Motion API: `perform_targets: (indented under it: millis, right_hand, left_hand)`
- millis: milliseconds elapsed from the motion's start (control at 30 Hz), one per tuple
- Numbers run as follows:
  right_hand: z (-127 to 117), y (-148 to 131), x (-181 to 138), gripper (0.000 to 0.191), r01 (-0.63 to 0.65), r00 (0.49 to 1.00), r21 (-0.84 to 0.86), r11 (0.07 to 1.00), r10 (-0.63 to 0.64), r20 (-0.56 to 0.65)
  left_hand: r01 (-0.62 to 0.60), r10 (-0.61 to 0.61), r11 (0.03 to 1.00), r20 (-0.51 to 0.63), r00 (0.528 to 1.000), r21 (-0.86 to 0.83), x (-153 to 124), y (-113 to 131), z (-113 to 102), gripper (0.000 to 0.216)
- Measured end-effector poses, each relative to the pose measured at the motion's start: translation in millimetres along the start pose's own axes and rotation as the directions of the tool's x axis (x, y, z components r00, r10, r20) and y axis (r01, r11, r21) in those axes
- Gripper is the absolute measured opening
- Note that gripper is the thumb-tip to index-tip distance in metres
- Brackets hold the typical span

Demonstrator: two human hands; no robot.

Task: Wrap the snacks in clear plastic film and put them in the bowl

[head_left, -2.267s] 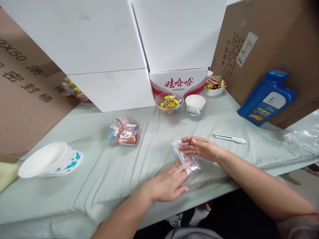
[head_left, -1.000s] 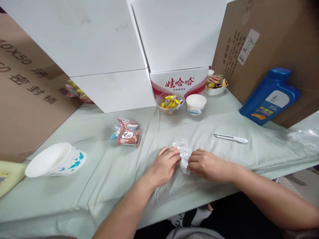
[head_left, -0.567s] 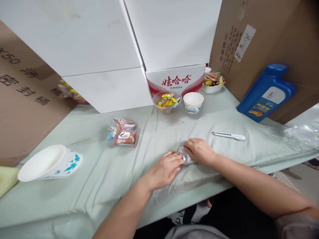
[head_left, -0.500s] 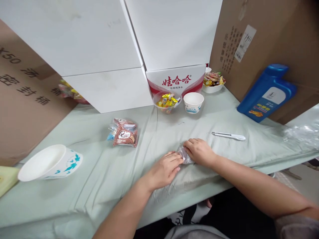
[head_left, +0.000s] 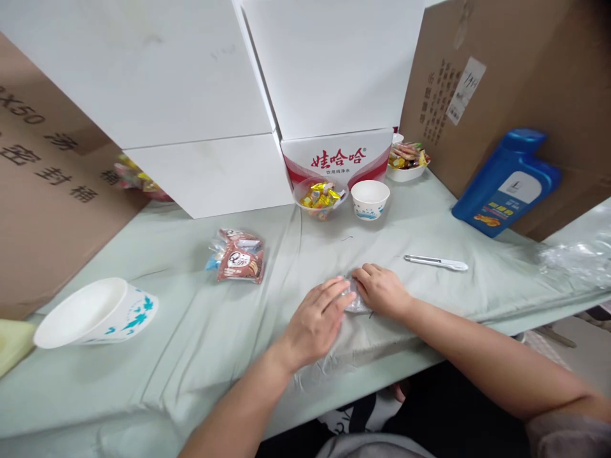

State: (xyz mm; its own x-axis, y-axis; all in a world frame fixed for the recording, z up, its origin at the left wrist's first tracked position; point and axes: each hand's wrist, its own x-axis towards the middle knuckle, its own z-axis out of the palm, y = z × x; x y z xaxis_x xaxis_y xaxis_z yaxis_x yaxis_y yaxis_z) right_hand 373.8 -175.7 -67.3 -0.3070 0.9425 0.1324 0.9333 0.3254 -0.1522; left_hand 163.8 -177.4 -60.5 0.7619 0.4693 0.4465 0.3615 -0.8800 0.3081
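Note:
A small crinkled bundle of clear plastic wrap lies on the cloth near the table's front edge, between my hands. My right hand presses on its right side with bent fingers gripping it. My left hand is at its left side, fingers stretched out and slightly apart, the tips at the plastic. Whether anything is inside the bundle I cannot tell. Just beyond my right hand lies a white utility knife.
Brown snack packets lie left of centre; a large paper bowl tilts further left. Behind stand a clear bowl of wrapped sweets, a paper cup and white boxes. A blue bottle leans against a cardboard box; bubble wrap lies right.
My left hand has lifted and turned a little, its fingers raised and more apart. My right hand stays on the plastic wrap. The view has shifted slightly.

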Motion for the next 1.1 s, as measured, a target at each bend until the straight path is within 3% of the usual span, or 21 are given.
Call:
perform_targets:
  millis: [67, 133, 200, 267, 333, 433, 533, 633, 733, 800, 867, 933, 1100]
  right_hand:
    - [-2.6, 5.4, 1.0, 0.020, -0.003, 1.000, 0.013, 1.000, 0.003, 0.008]
    - [-8.2, 15.2, 1.5, 0.019, -0.047, 0.999, 0.004, 0.999, 0.048, -0.021]
    - [-15.4, 24.9, 0.4, 0.019, -0.112, 0.987, 0.006, 0.994, 0.112, -0.115]
    - [-21.4, 28.8, -2.9, 0.020, -0.073, 0.970, 0.074, 0.995, 0.088, -0.228]
    - [-23.0, 23.9, -8.2, 0.020, 0.122, 0.962, 0.177, 0.977, -0.073, -0.262]
    - [-14.3, 6.9, -16.8, 0.027, 0.347, 0.936, 0.272, 0.897, -0.314, -0.158]
    - [-0.5, -3.2, -22.2, 0.025, 0.353, 0.936, 0.275, 0.894, -0.338, -0.101]
    - [0.0, 5.1, -17.7, 0.030, 0.363, 0.932, 0.269, 0.892, -0.352, -0.092]
    - [-26.4, 29.6, 8.6, 0.035, 0.272, 0.959, 0.224, 0.936, -0.244, -0.146]
    - [-55.3, 50.0, 40.9, 0.037, 0.100, 0.960, 0.147, 0.984, -0.057, -0.273]
    - [-83.2, 69.3, 80.4, 0.038, -0.102, 0.924, 0.056, 0.993, 0.116, -0.365]
    - [-101.2, 84.2, 119.5, 0.041, -0.287, 0.914, -0.017, 0.958, 0.268, -0.304]
    - [-99.8, 96.2, 178.3, 0.014, -0.349, 0.937, -0.043, 0.936, 0.347, -0.052]
  left_hand:
    - [-0.039, 0.036, 0.999, 0.091, 0.995, 0.031, -0.2, 0.3, 0.9, 0.038]
    - [0.008, -0.015, 0.999, 0.192, 0.981, 0.038, -1.1, -0.8, 2.0, 0.034]
    - [0.067, -0.074, 0.997, 0.243, 0.967, 0.035, -1.8, -2.3, 2.9, 0.032]
    - [0.082, -0.086, 0.996, 0.255, 0.963, 0.025, -1.9, -3.2, 3.3, 0.033]
    - [0.067, -0.068, 0.998, 0.234, 0.970, 0.011, -1.4, -3.9, 3.3, 0.033]
    - [0.055, -0.052, 0.998, 0.146, 0.988, -0.019, -1.7, -7.1, 1.6, 0.024]
    - [0.136, -0.135, 0.991, 0.034, 0.990, -0.003, -4.4, -13.7, -3.7, 0.016]
    - [0.230, -0.231, 0.972, 0.002, 0.973, 0.051, -6.3, -18.3, -9.1, 0.017]
    - [0.237, -0.242, 0.968, 0.061, 0.968, 0.084, -4.4, -17.0, -9.3, 0.008]
    - [0.226, -0.236, 0.968, 0.088, 0.968, 0.107, -1.8, -14.5, -6.9, 0.003]
    - [0.225, -0.236, 0.968, 0.096, 0.967, 0.114, 0.1, -13.1, -4.5, 0.003]
    - [0.229, -0.239, 0.969, 0.098, 0.966, 0.096, 0.7, -14.2, -3.2, 0.003]
    - [0.232, -0.235, 0.972, 0.108, 0.966, 0.039, -0.9, -20.7, -1.0, 0.008]
